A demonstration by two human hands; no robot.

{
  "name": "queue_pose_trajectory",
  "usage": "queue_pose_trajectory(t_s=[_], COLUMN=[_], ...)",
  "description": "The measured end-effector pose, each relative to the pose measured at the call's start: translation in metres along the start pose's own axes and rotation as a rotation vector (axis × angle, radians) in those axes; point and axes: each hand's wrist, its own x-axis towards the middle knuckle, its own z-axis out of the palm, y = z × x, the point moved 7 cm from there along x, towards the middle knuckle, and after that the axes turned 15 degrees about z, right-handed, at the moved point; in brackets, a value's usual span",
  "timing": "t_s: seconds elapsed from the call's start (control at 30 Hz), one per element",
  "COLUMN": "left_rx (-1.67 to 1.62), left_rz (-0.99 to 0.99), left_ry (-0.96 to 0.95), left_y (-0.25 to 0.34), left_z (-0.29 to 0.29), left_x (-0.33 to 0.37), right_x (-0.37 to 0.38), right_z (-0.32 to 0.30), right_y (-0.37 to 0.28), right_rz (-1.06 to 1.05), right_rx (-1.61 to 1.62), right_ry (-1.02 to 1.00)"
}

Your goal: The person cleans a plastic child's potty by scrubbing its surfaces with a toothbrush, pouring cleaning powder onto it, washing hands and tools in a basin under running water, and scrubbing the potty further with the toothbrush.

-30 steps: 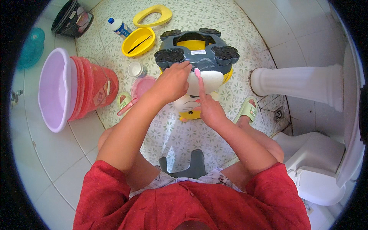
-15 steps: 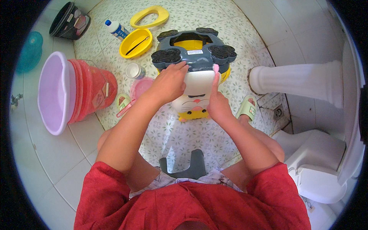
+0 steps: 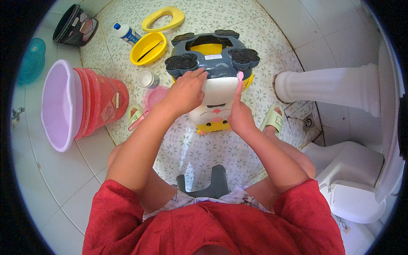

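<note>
A child's potty with a cartoon animal face [image 3: 212,114] lies tipped over on the floor, its dark grey underside [image 3: 212,63] and black clover-shaped feet turned up. My left hand [image 3: 189,91] grips its near left side, fingertips laid over the grey rim. On the right side, my right hand [image 3: 242,117] is closed, with the index finger stretched along a slim pink brush [image 3: 240,76]. The brush's head is at the near edge of the grey base. Most of its handle is hidden by my fingers. Whitish smears mark the grey surface beside my left fingertips.
Beyond the potty lie a yellow ring seat [image 3: 163,19], a yellow bowl [image 3: 148,49] with a black brush, and a blue-capped bottle [image 3: 126,34]. A white jar [image 3: 147,79] and pink basin [image 3: 155,97] stand left, near red buckets [image 3: 104,102]. A white pedestal [image 3: 327,90] rises at right.
The pink brush head has shifted slightly to the right along the base's edge. My left hand keeps its place on the potty. The whole view has moved very slightly.
</note>
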Motion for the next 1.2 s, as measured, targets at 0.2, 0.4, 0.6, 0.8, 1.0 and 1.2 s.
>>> queue_pose_trajectory(t_s=[0.2, 0.4, 0.6, 0.8, 1.0, 1.2], left_rx=[0.004, -0.006, -0.008, 0.016, -0.01, -0.012], left_rz=[0.026, 0.035, 0.045, 0.035, 0.02, 0.06], left_ry=[0.0, 0.005, 0.006, -0.013, -0.023, -0.002], left_y=[0.002, 0.003, 0.003, 0.004, 0.004, 0.007], left_z=[0.002, 0.005, 0.007, 0.005, 0.006, 0.01], left_x=[0.002, 0.008, 0.005, 0.007, 0.006, 0.009], right_x=[-0.005, -0.001, -0.007, -0.002, 0.001, -0.002], right_z=[0.009, 0.0, 0.001, 0.0, 0.018, -0.002], right_y=[-0.021, 0.0, -0.022, -0.001, -0.014, -0.005], right_rz=[-0.095, -0.018, -0.002, 0.021, -0.018, -0.054], right_rx=[-0.219, 0.101, -0.184, 0.081, -0.295, 0.025], right_ry=[-0.087, -0.016, -0.087, 0.014, -0.153, 0.09])
